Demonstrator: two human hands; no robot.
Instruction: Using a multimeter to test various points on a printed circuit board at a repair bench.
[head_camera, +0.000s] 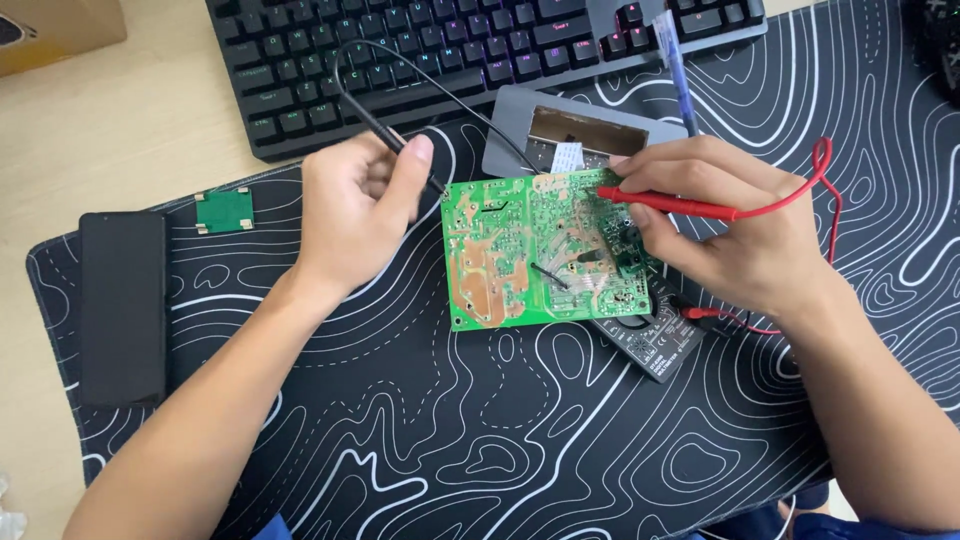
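green circuit board, red probe

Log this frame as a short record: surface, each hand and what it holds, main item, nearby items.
surface: black patterned desk mat
left hand: grips black probe, tip at the board's left top edge
right hand: grips red probe, tip on the board's upper right
main item: green circuit board, solder side up
under board: multimeter, partly hidden
nearby: keyboard, small green board, black slab, grey case, blue pen
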